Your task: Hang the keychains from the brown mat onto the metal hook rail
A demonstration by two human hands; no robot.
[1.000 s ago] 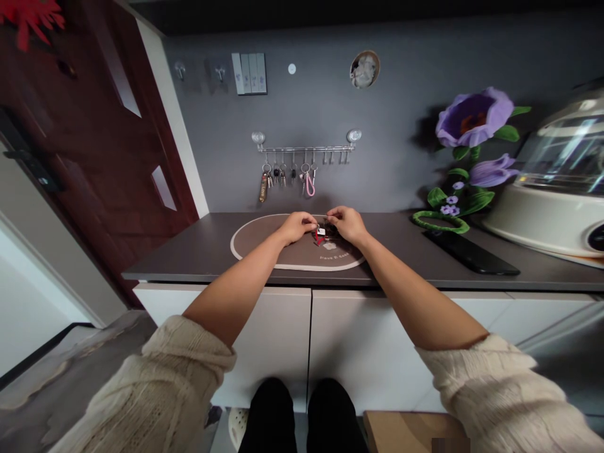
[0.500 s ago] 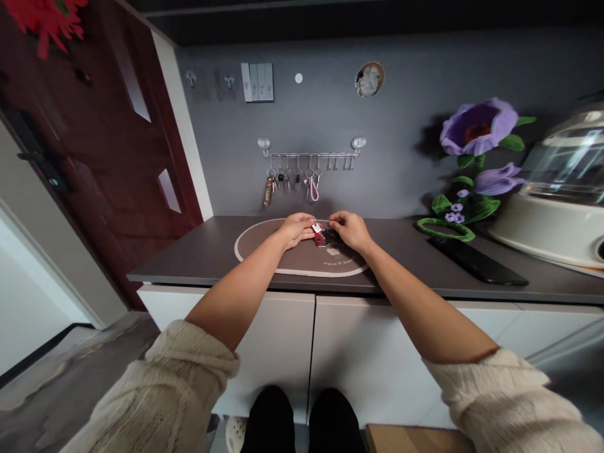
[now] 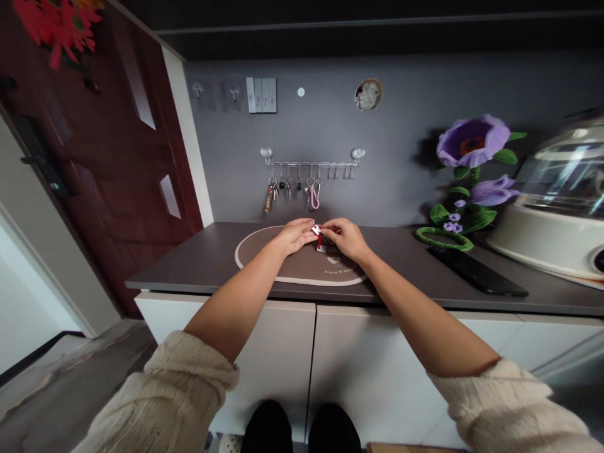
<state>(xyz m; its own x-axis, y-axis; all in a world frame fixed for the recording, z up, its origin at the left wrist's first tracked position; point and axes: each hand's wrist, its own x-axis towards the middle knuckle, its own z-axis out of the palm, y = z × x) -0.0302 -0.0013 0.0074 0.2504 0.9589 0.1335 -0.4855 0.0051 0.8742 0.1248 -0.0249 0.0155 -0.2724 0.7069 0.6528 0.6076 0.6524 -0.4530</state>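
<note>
Beige-sleeved arms point(image 3: 240, 297) outstretched, hands point(image 3: 295, 237) close together

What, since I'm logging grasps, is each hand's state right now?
Left hand: closed, holding a small white tag.
Right hand: fingers bent beside the tag; whether its grip holds anything is too small to tell.

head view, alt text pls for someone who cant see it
A person's bare left hand holds a small white tag with a red strap, the bare right hand close beside it, over an oval brown mat with a pale rim on a dark grey counter. Behind, metal keys hang from a clear hook rail on a grey wall; purple flowers stand at right.
</note>
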